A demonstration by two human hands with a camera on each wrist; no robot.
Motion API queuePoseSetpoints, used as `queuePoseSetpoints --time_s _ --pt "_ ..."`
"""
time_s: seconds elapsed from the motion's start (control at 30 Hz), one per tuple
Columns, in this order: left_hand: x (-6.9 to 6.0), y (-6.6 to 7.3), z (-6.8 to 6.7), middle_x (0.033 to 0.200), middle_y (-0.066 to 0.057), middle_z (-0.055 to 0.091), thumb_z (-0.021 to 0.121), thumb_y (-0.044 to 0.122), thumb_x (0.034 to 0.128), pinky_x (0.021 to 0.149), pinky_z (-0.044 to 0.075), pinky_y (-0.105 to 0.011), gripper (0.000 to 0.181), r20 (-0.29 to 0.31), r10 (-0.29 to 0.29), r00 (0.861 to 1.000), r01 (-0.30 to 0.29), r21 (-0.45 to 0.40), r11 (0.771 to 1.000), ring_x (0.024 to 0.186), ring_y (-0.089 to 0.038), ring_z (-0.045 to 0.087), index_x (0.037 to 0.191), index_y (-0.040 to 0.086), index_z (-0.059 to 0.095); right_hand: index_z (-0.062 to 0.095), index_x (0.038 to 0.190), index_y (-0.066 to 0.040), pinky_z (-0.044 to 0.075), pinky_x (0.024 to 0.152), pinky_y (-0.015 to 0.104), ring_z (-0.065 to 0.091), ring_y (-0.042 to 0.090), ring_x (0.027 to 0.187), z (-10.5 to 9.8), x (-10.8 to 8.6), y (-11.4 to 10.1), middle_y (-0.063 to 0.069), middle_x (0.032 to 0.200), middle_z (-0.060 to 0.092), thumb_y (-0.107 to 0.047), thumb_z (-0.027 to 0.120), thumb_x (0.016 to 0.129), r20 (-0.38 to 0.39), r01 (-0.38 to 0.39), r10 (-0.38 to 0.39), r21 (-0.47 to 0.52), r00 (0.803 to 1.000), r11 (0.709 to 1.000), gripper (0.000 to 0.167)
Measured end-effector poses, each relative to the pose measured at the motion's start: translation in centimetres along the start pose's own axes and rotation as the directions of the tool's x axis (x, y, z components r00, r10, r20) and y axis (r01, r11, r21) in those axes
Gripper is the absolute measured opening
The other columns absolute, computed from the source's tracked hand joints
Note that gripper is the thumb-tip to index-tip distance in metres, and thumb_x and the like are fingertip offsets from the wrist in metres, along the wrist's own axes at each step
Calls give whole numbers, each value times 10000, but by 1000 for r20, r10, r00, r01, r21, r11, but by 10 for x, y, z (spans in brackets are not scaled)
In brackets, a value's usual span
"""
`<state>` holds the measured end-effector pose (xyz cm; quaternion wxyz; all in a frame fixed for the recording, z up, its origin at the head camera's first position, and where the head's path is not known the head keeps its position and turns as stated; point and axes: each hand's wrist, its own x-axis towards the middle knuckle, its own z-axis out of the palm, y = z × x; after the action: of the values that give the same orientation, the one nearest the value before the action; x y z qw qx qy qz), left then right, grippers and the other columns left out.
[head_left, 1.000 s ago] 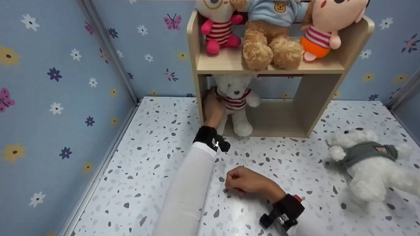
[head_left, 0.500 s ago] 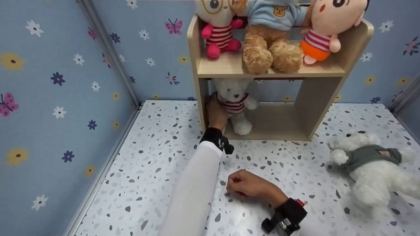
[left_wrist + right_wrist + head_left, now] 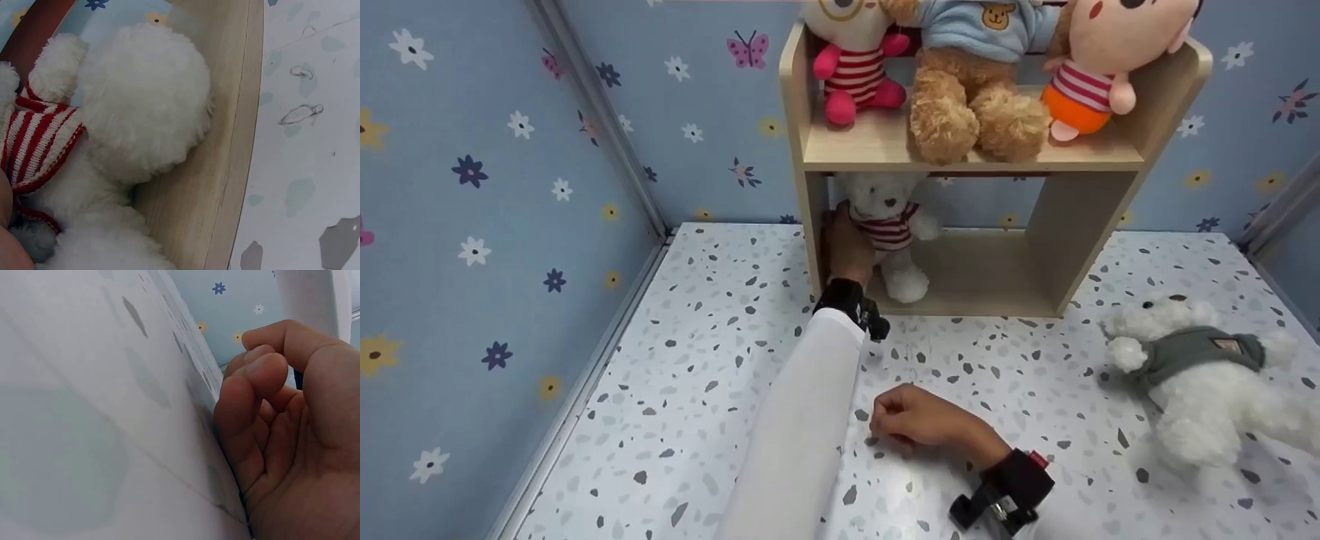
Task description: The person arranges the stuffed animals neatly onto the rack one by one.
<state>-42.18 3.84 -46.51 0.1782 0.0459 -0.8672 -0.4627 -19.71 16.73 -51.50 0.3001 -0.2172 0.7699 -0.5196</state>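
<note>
A white teddy bear [image 3: 889, 231] in a red-and-white striped top sits at the left of the shelf's lower compartment. My left hand [image 3: 849, 244] reaches in and holds the bear by its side, between the bear and the left side panel; its fingertips are hidden. In the left wrist view, white fur and the striped top [image 3: 42, 140] fill much of the picture, with a bit of the hand at the left edge. My right hand [image 3: 919, 418] rests on the speckled tabletop, fingers loosely curled, holding nothing; the right wrist view shows the same hand [image 3: 287, 422] against the surface.
The wooden shelf [image 3: 971, 166] carries a red-striped doll [image 3: 859, 79], a brown bear [image 3: 979, 97] in a blue top and an orange-bottomed doll [image 3: 1084, 90]. A white plush dog or bear [image 3: 1204, 375] in a green top lies at right. A flowered wall [image 3: 495, 300] borders the left.
The bear has shifted slightly left toward the side panel, and one of its legs is now behind my left hand. My right hand stays in place; the head view tilts a little.
</note>
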Motion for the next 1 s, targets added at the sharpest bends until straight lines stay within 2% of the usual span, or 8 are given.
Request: queuePoseSetpoints --time_s 0.2,0.4,0.6,0.73,0.8,0.9,1.0 --pt "5 -4 6 1388 -148 521 487 105 1043 1078 484 -416 435 -31 -31 999 33 72 997 1287 -289 556 1477 135 477 515 703 -144 331 481 207 438 84 469 1 -1 -2 -65 543 490 -134 594 971 5 -2 2 13 1000 1000 279" --pt "4 -7 9 1413 -165 508 478 130 1051 1083 486 -422 457 -43 -2 999 6 107 994 1312 -306 550 1506 137 438 514 708 -137 336 483 212 442 89 473 0 -1 -2 -60 543 494 -137 601 966 1 6 -6 0 1000 1000 273" --pt "-1 -7 8 1408 -183 494 478 114 1053 1113 469 -381 452 -64 90 994 -82 126 989 1329 -291 523 1496 73 395 534 717 -168 366 500 205 466 83 477 -3 0 1 -65 544 508 -157 597 981 11 5 -5 -28 1000 1000 271" --pt "-7 -10 7 1417 -176 474 498 87 1039 1129 451 -347 494 -94 178 979 -165 129 978 1329 -270 501 1515 67 368 540 708 -186 373 505 200 480 76 479 -3 1 2 -75 544 522 -171 596 987 29 18 -17 -24 999 1000 285" --pt "-11 -11 5 1422 -167 459 503 84 1036 1136 439 -338 515 -98 223 970 -214 101 972 1322 -258 494 1530 79 356 544 703 -182 367 499 201 485 81 472 -3 1 3 -72 536 521 -167 597 986 32 24 -24 -14 999 1000 288" --pt "-19 -13 0 1422 -163 445 486 88 1043 1140 429 -339 509 -100 283 954 -276 80 958 1310 -254 492 1532 73 348 547 705 -134 357 486 200 492 86 461 -3 2 4 -62 526 517 -155 606 979 29 31 -31 -2 999 1000 282" --pt "-29 -14 -5 1473 -196 412 478 80 1041 1171 408 -369 514 -102 323 941 -315 89 945 1368 -290 455 1535 45 339 547 739 -25 352 479 202 496 90 459 -3 3 4 -53 528 517 -142 607 976 22 33 -33 3 999 999 270"
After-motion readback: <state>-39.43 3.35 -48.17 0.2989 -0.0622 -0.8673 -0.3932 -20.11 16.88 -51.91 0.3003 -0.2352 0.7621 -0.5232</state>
